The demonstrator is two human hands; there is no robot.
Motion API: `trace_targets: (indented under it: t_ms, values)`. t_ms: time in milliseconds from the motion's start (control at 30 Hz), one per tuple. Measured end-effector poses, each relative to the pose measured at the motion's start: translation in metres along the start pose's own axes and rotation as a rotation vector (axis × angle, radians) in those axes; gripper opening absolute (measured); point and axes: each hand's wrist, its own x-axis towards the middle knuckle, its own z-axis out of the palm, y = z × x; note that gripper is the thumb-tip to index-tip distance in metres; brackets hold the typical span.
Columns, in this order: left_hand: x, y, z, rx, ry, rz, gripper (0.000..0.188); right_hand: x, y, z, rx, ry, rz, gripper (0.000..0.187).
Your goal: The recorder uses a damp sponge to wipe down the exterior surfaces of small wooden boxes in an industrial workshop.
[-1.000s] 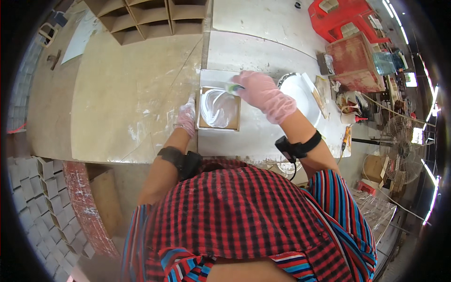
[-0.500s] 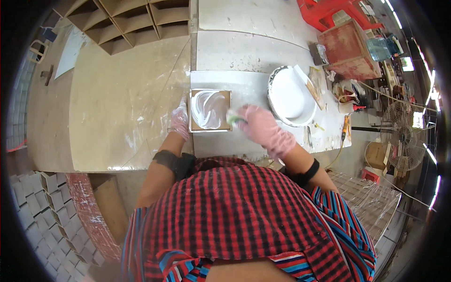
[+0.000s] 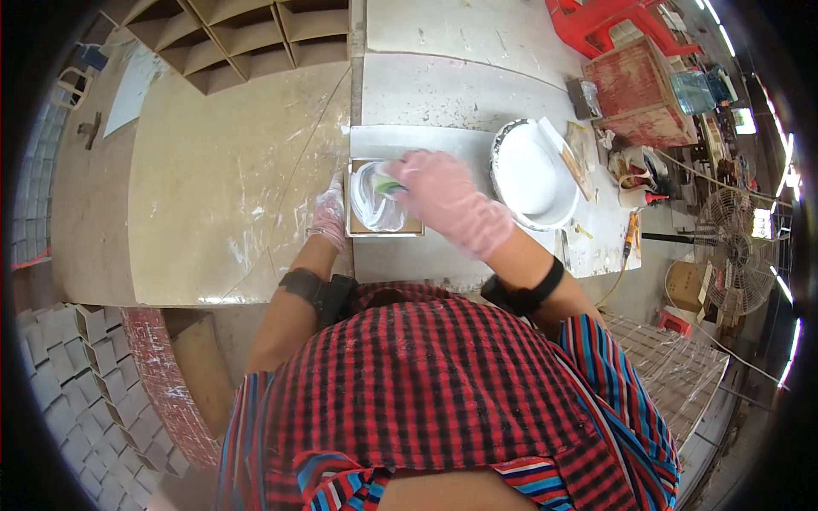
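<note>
R hand (image 3: pixel 443 200) fingers grip brush (image 3: pixel 389 186) over cardboard square (image 3: pixel 383 223); L hand (image 3: pixel 328 213) fingers flat beside it.

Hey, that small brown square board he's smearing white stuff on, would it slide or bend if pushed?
The square board looks thin and flat, so probably light and apt to slide; the left hand rests at its edge. The white coating looks wet, likely slippery. The right hand holds something against it.

White bowl (image 3: pixel 528 175) just right of the right grip, red crate (image 3: pixel 645 89) and red stool (image 3: pixel 596 21) well beyond it to the right, fan (image 3: pixel 740 247) far right, cardboard dividers (image 3: pixel 256 34) beyond the left grip, pale surface (image 3: pixel 213 187) to its left
</note>
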Motion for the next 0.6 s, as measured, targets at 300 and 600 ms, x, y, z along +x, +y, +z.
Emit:
trace_targets:
  t_ms: [300,600]
  values:
    - [-0.023,0.072,0.018,0.040,0.045,-0.203,0.035,0.010,0.027,0.004,-0.128,-0.170,0.055,0.024]
    - [-0.025,0.065,0.024,0.252,0.113,0.113,0.037,-0.002,0.002,-0.014,0.168,-0.372,0.346,0.041]
